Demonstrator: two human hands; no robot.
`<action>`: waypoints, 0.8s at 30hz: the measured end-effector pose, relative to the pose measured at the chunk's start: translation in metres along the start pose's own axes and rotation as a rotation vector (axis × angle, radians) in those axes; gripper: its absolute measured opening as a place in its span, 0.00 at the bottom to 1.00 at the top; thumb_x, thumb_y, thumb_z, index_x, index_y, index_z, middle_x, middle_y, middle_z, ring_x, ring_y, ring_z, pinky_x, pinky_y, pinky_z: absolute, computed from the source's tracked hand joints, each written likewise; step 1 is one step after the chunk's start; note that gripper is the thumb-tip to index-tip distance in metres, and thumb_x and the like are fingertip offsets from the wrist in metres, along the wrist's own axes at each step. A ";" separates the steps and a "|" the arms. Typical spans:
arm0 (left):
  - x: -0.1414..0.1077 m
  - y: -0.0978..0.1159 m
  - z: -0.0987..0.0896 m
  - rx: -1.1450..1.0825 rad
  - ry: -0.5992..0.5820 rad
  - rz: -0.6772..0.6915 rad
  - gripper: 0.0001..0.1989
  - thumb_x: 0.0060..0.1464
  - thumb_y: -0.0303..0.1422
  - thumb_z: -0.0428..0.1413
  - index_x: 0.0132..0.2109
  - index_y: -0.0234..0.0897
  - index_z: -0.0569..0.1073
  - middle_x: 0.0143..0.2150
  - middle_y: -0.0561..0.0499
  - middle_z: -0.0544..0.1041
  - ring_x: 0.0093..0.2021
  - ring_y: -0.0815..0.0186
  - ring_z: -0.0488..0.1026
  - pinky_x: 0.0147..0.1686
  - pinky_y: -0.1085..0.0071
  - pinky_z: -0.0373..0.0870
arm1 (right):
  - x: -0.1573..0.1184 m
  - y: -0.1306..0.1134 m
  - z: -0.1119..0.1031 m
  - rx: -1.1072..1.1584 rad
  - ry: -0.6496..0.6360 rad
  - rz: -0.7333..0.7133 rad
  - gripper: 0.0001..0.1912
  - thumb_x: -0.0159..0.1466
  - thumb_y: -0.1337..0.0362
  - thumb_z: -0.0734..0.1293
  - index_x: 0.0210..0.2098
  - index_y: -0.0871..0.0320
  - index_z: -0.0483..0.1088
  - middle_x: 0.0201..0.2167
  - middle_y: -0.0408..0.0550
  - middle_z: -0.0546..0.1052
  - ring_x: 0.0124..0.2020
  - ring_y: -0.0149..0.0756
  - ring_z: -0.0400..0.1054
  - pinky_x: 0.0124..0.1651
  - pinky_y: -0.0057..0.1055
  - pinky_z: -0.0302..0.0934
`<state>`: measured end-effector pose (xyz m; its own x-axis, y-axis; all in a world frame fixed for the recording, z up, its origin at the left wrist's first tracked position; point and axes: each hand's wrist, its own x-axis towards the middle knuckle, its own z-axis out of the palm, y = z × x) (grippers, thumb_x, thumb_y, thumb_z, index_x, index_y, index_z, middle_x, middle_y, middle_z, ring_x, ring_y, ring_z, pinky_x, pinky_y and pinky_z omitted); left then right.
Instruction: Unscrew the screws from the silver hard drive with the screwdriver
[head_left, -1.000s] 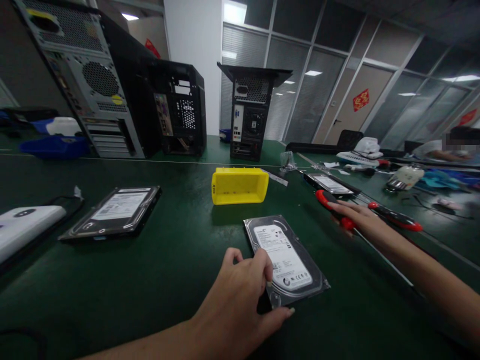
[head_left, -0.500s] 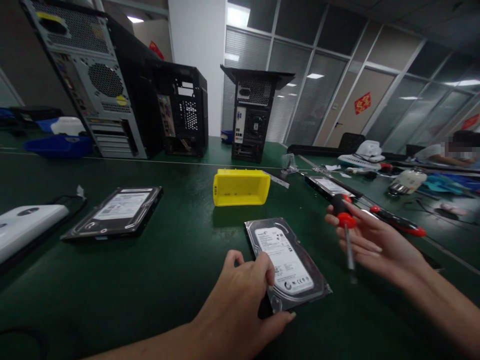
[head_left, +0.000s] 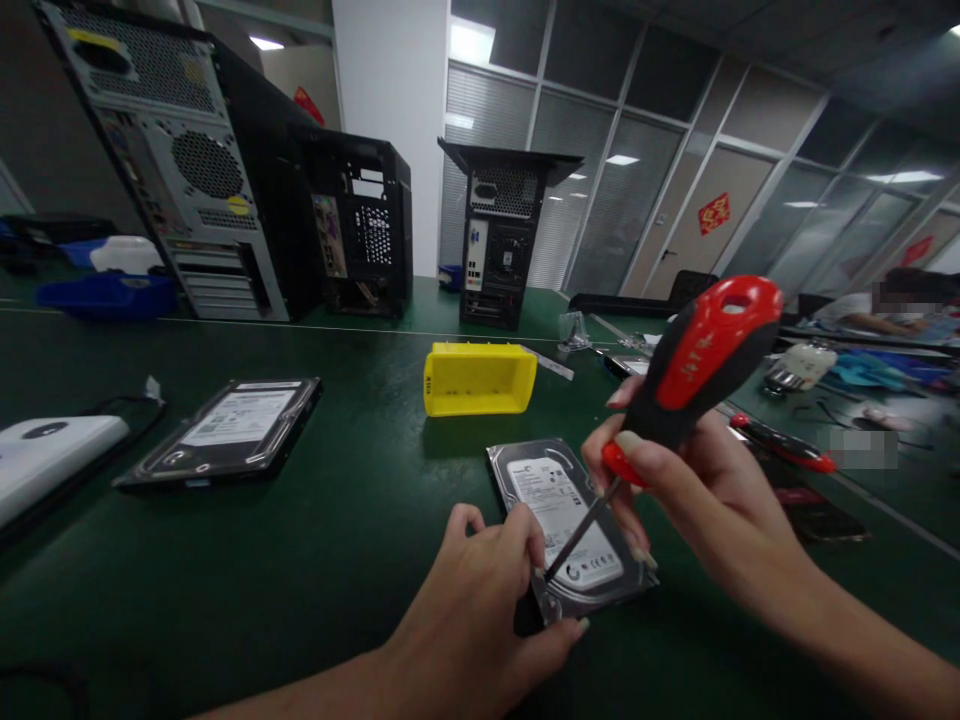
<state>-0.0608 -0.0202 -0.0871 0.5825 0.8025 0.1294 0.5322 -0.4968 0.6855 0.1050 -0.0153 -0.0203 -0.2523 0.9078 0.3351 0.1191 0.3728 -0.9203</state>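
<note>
A silver hard drive (head_left: pixel 532 480) with a white label lies flat on the green table. My left hand (head_left: pixel 487 590) grips its near left edge, fingertips over the lid and thumb at the near corner. In my right hand (head_left: pixel 697 480) is a red and black screwdriver (head_left: pixel 697 360), its handle tilted up to the right. The screwdriver's tip reaches the drive's lid close to my left fingertips; the exact contact point is too small to make out. Beyond the drive stands a yellow bin (head_left: pixel 480 380).
Another hard drive (head_left: pixel 232 430) and a white device (head_left: pixel 52 455) lie on the left. Computer cases (head_left: pixel 502 235) stand along the back. On the right are a second screwdriver (head_left: pixel 784 443) and a jar (head_left: pixel 799 367); a person sits at the far right.
My right hand has moved left over the drive and turned the screwdriver, bringing its tip down to the lid. My left hand keeps its grip. The view has shifted slightly.
</note>
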 end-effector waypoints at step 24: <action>-0.001 -0.003 0.003 0.001 0.050 0.024 0.14 0.47 0.33 0.60 0.35 0.38 0.60 0.25 0.58 0.67 0.30 0.63 0.61 0.39 0.62 0.51 | -0.014 0.019 -0.001 0.009 0.062 0.007 0.14 0.64 0.56 0.59 0.48 0.49 0.54 0.27 0.39 0.66 0.14 0.21 0.59 0.15 0.21 0.57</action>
<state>-0.0614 -0.0201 -0.0911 0.5634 0.8059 0.1816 0.5193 -0.5165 0.6809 0.1117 -0.0209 -0.0420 -0.1916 0.9205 0.3406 0.1116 0.3652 -0.9242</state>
